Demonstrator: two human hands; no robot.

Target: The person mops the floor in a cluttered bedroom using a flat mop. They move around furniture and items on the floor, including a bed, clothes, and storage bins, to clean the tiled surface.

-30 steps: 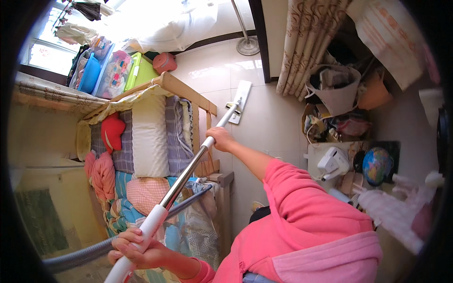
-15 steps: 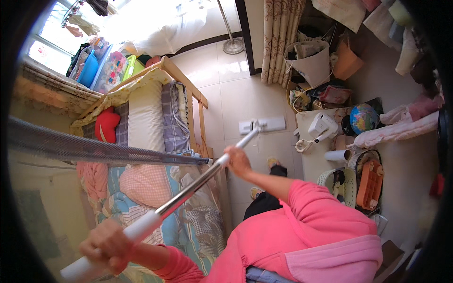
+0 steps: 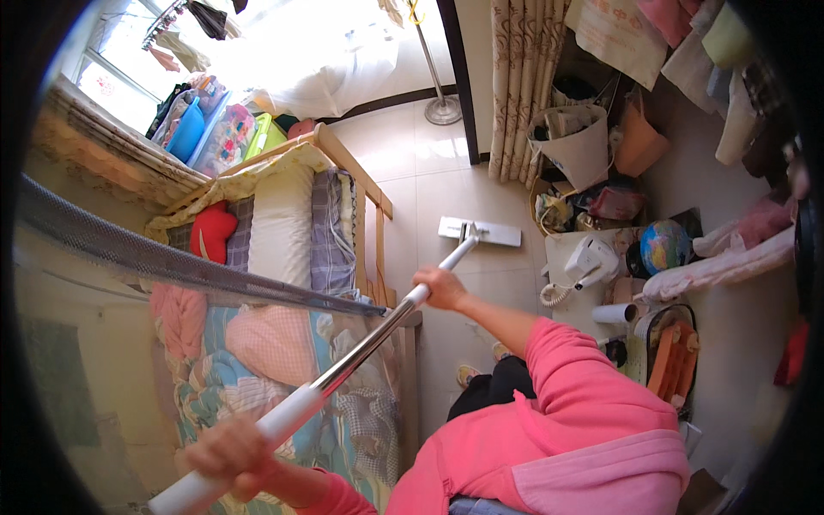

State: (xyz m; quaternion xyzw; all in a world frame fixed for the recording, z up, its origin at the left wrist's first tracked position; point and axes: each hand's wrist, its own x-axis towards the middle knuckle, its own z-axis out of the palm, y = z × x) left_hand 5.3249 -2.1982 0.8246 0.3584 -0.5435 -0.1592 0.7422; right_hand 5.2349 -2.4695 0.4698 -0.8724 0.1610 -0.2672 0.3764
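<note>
A flat mop runs diagonally across the view, with a white and chrome pole (image 3: 365,348) and a white rectangular head (image 3: 502,234) lying on the tiled floor. My left hand (image 3: 230,455) is wrapped round the thick white grip near the pole's upper end, over the bed at lower left. Farther down the pole, my right hand (image 3: 440,288) closes round the thinner white section not far from the head. Both forearms come from pink sleeves.
A bed with rumpled bedding (image 3: 270,343) and a wooden-railed bed (image 3: 354,172) fill the left. A bar with netting (image 3: 206,262) crosses them. On the right, a table (image 3: 562,257) carries a white telephone-like device (image 3: 590,262) and a globe (image 3: 664,246). A metal stand (image 3: 443,111) is at the back.
The view has shifted, so the room appears lower and farther right. Against the floor tiles, the mop head has slid slightly away from me. Both hands keep their hold on the pole.
</note>
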